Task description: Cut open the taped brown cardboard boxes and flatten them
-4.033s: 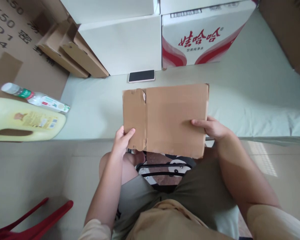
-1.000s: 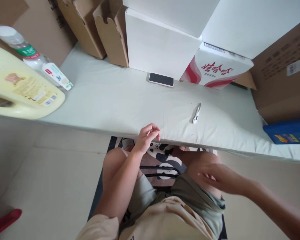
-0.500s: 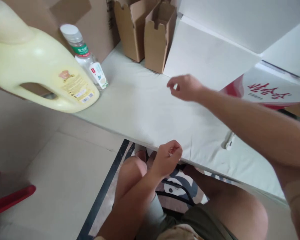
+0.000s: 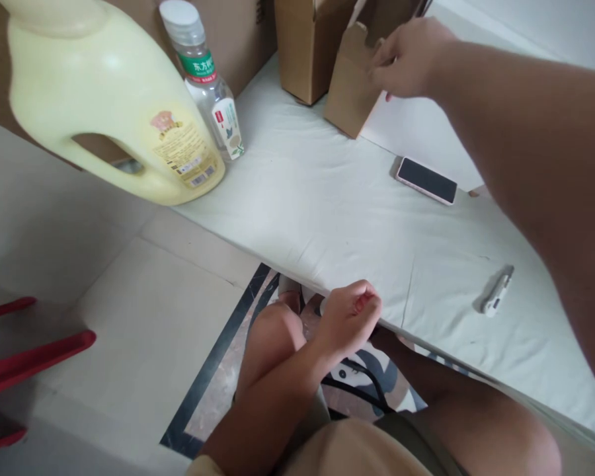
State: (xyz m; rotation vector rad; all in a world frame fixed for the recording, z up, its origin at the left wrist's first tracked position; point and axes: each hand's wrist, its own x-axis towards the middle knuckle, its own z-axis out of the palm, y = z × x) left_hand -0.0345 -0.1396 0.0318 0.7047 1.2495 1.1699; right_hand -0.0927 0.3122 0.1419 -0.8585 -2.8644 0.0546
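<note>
My right hand (image 4: pixel 409 59) reaches to the back of the table, its fingers curled at the upper side of a small open cardboard box (image 4: pixel 350 92). That box leans, and its inside is mostly hidden by my hand. A bit of red shows just under my fingers. My left hand (image 4: pixel 350 317) is closed near the table's front edge, above my lap. Something red shows between its curled fingers, too small to name. Beside the leaning box stands a second cardboard box (image 4: pixel 305 59).
A large pale yellow jug (image 4: pixel 123 112) and a clear bottle with a white cap (image 4: pixel 198 73) stand at the left. A phone (image 4: pixel 426 180) and a small white device (image 4: pixel 498 291) lie on the cloth-covered table (image 4: pixel 307 198). Red bars (image 4: pixel 39 363) show at lower left.
My right hand has moved up and away to the front cardboard box, which now leans more. The phone has come into view, and the red-and-white bag is out of sight. My left hand stays closed.
</note>
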